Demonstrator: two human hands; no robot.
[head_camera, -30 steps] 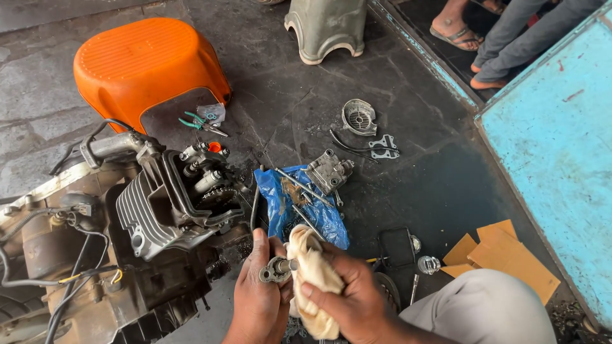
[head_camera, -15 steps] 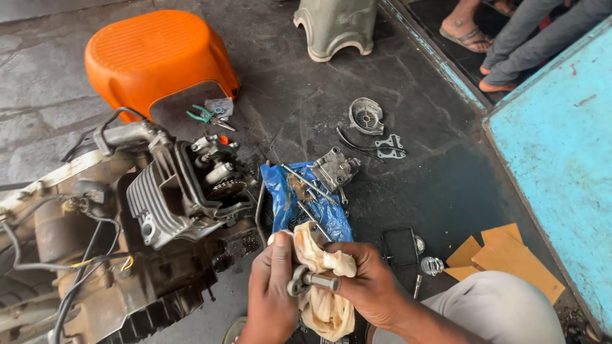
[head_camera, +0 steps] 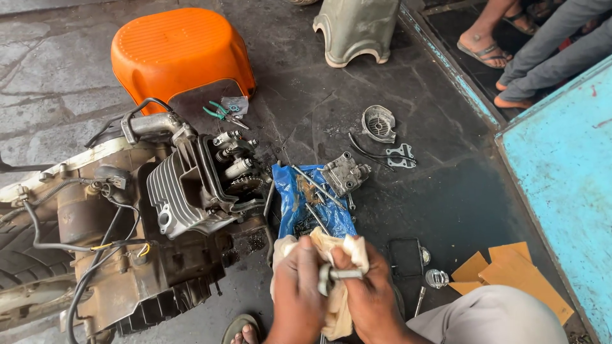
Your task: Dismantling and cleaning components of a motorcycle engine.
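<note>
Low centre, over the dark stone floor: left hand and right hand, fingers curled tight, grip a small grey metal bolt-like part wrapped in a soft cream rag. Part judged stiff, light, oily-slick; grip through cloth. Finned grey engine block crowds left, blue plastic sheet with parts ahead; open floor right.
</note>
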